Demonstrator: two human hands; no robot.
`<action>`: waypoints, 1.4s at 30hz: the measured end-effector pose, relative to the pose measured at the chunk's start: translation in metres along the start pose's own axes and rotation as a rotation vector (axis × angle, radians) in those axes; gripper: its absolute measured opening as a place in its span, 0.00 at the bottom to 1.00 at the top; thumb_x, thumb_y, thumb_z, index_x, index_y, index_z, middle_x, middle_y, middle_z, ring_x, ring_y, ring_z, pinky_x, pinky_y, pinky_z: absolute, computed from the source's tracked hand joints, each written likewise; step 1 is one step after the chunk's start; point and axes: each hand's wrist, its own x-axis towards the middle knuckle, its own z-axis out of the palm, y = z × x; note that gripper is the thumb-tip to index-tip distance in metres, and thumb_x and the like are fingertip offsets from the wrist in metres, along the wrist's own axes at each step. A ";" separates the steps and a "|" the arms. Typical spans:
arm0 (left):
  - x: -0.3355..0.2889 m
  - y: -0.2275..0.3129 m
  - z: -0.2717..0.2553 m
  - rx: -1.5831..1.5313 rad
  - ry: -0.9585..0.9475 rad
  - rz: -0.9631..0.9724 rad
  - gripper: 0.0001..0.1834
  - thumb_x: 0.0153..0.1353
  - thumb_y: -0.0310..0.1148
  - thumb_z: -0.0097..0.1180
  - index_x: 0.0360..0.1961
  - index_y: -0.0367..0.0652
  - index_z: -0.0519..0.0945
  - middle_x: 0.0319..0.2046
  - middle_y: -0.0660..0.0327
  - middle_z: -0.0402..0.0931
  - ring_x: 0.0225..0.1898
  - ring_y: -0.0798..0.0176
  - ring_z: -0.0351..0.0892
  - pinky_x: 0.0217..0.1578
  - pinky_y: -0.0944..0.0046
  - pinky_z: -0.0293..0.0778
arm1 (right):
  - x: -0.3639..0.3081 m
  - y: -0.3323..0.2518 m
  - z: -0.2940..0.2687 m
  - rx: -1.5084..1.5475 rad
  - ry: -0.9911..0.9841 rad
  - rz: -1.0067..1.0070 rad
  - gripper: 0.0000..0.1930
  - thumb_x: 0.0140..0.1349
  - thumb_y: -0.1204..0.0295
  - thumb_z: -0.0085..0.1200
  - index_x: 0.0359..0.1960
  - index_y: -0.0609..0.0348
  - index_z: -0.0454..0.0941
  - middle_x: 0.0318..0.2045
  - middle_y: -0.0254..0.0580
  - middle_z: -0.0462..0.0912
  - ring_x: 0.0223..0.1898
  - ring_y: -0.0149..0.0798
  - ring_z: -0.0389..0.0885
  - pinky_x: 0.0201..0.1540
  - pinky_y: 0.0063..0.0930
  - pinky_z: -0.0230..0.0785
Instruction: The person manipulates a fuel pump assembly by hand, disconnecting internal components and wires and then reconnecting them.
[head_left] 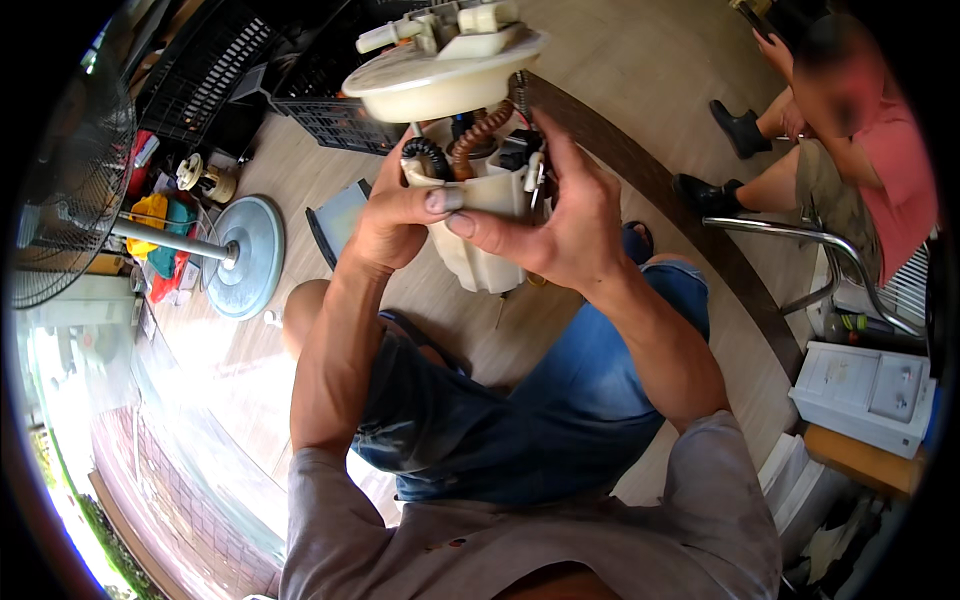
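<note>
Raised in front of me, a cream plastic fuel pump module (478,265) is held between both my hands. My left hand (395,215) grips the left side of its lower body, and my right hand (575,215) wraps the right side. Both thumbs press on the front, with the tips nearly meeting. A wide round top flange (445,80) with pipe fittings stands apart above the body. Between the two parts run a brown corrugated hose (478,138), a black ribbed hose (428,155) and thin wires. Most of my other fingers are hidden behind the module.
A fan's round base (262,275) stands on the floor at left, near another pump-like part (210,182). Black crates (205,75) lie at the far left. At right a person (870,165) sits on a metal-framed chair (775,230); a white box (850,385) is nearer.
</note>
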 end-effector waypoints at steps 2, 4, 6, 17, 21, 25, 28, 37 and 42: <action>0.002 0.000 0.003 0.000 0.003 0.014 0.54 0.40 0.37 0.71 0.70 0.37 0.59 0.59 0.52 0.72 0.60 0.55 0.72 0.63 0.58 0.65 | 0.003 -0.002 -0.005 0.033 -0.025 0.027 0.49 0.40 0.46 0.76 0.57 0.74 0.71 0.37 0.57 0.85 0.37 0.50 0.88 0.40 0.36 0.81; 0.002 0.001 0.004 -0.008 0.000 0.023 0.54 0.40 0.37 0.71 0.70 0.37 0.60 0.59 0.52 0.72 0.60 0.56 0.73 0.63 0.58 0.66 | 0.003 -0.004 -0.007 0.082 -0.066 0.084 0.49 0.41 0.48 0.76 0.58 0.72 0.71 0.40 0.57 0.85 0.39 0.50 0.88 0.42 0.36 0.81; 0.000 0.005 0.009 0.027 0.002 0.039 0.53 0.40 0.36 0.71 0.69 0.37 0.61 0.58 0.53 0.73 0.59 0.56 0.74 0.62 0.58 0.67 | 0.004 -0.006 -0.007 0.091 -0.082 0.101 0.48 0.42 0.48 0.76 0.58 0.73 0.70 0.40 0.56 0.85 0.40 0.49 0.88 0.43 0.36 0.81; -0.001 0.003 0.021 0.005 0.054 0.108 0.49 0.45 0.35 0.72 0.68 0.36 0.62 0.57 0.53 0.74 0.57 0.59 0.74 0.60 0.59 0.68 | 0.008 -0.011 -0.013 0.224 -0.153 0.225 0.46 0.45 0.54 0.76 0.61 0.72 0.68 0.44 0.53 0.86 0.44 0.42 0.87 0.47 0.32 0.80; 0.000 0.006 0.022 0.043 0.068 0.116 0.47 0.45 0.36 0.73 0.66 0.35 0.64 0.55 0.55 0.75 0.56 0.61 0.74 0.60 0.61 0.68 | 0.012 -0.012 -0.014 0.254 -0.171 0.226 0.46 0.47 0.56 0.75 0.63 0.72 0.67 0.46 0.51 0.85 0.46 0.39 0.86 0.50 0.31 0.78; -0.001 0.006 0.020 0.088 0.069 0.142 0.46 0.46 0.34 0.74 0.65 0.35 0.65 0.54 0.56 0.76 0.55 0.62 0.74 0.59 0.61 0.68 | 0.012 -0.012 -0.014 0.301 -0.178 0.237 0.45 0.48 0.56 0.74 0.63 0.72 0.67 0.46 0.49 0.85 0.47 0.38 0.85 0.51 0.31 0.77; -0.002 0.008 0.018 0.072 0.093 0.120 0.45 0.46 0.34 0.74 0.65 0.34 0.65 0.53 0.55 0.76 0.54 0.62 0.74 0.58 0.61 0.69 | 0.011 -0.013 -0.007 0.355 -0.162 0.258 0.44 0.49 0.56 0.74 0.62 0.72 0.68 0.46 0.49 0.85 0.46 0.37 0.85 0.50 0.30 0.77; -0.004 -0.002 0.020 0.120 0.180 0.124 0.44 0.47 0.37 0.71 0.65 0.35 0.65 0.53 0.51 0.75 0.54 0.57 0.76 0.58 0.58 0.70 | 0.007 -0.008 -0.015 0.309 -0.181 0.322 0.44 0.48 0.54 0.73 0.60 0.72 0.69 0.46 0.50 0.84 0.48 0.36 0.83 0.52 0.30 0.75; -0.009 -0.001 0.007 0.130 0.109 0.116 0.49 0.51 0.40 0.67 0.72 0.35 0.56 0.62 0.47 0.69 0.62 0.51 0.71 0.64 0.53 0.67 | 0.006 -0.002 -0.002 0.234 -0.207 0.265 0.47 0.47 0.46 0.71 0.59 0.72 0.69 0.43 0.58 0.84 0.46 0.50 0.86 0.50 0.35 0.76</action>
